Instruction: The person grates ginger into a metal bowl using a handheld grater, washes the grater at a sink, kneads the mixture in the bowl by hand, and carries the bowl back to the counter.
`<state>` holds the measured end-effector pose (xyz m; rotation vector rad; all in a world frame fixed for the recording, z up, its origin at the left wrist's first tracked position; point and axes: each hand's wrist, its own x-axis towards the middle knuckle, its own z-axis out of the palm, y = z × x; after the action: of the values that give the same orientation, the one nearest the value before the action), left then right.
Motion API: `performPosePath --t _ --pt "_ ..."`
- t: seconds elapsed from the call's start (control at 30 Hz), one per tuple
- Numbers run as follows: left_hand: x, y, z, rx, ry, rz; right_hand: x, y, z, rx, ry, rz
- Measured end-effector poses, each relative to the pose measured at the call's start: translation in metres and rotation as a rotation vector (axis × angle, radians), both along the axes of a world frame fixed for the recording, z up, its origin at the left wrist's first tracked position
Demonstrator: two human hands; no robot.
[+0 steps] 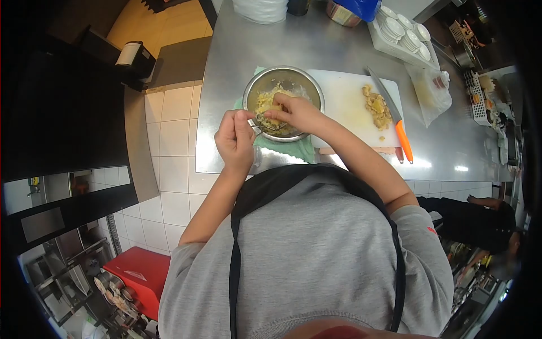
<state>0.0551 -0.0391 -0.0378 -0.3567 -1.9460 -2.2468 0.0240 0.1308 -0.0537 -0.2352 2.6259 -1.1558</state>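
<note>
A steel mixing bowl (319, 90) stands on a green cloth (299, 150) and holds shredded yellow food (276, 93). My left hand (236, 138) is closed at the bowl's near left rim, on a metal utensil (264, 127) with thin wires or loops that reaches into the bowl. What kind of utensil it is I cannot tell. Inside the bowl, the fingers of my right hand (296, 114) are pinched together against the utensil, with some yellow food at their tips. Right of the bowl lies a white cutting board (344, 101) bearing chopped yellowish pieces (377, 108).
An orange-handled knife (402, 135) lies along the board's right edge, blade pointing away. Further right rests a clear plastic bag (430, 93). A white basket of small dishes (389, 45) stands at the back. Another person in dark clothes (471, 223) is at the right.
</note>
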Motion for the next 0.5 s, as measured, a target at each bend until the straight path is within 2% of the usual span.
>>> performPosePath --t 0.1,0.13,0.2,0.23,0.33,0.4,0.5 --pt "-0.003 0.002 -0.001 0.026 -0.016 -0.026 -0.007 0.007 -0.020 0.057 0.134 -0.121" --pt "-0.003 0.002 0.000 0.026 -0.016 -0.028 -0.006 0.008 -0.026 0.058 0.134 -0.123" --pt "-0.003 0.003 0.001 -0.018 -0.013 -0.026 -0.005 0.007 -0.028 0.038 0.344 -0.098" --pt "-0.003 0.002 0.000 -0.018 -0.018 -0.025 -0.002 0.008 -0.028 0.038 0.338 -0.097" --pt "-0.007 0.003 0.000 0.087 -0.028 -0.025 0.000 0.013 -0.012 -0.019 0.255 -0.077" --pt "-0.007 0.003 0.002 0.063 -0.021 -0.024 0.000 0.020 -0.002 -0.173 -0.183 -0.124" --pt "-0.008 0.005 0.003 0.048 -0.022 -0.025 0.002 0.025 -0.005 -0.218 -0.127 -0.072"
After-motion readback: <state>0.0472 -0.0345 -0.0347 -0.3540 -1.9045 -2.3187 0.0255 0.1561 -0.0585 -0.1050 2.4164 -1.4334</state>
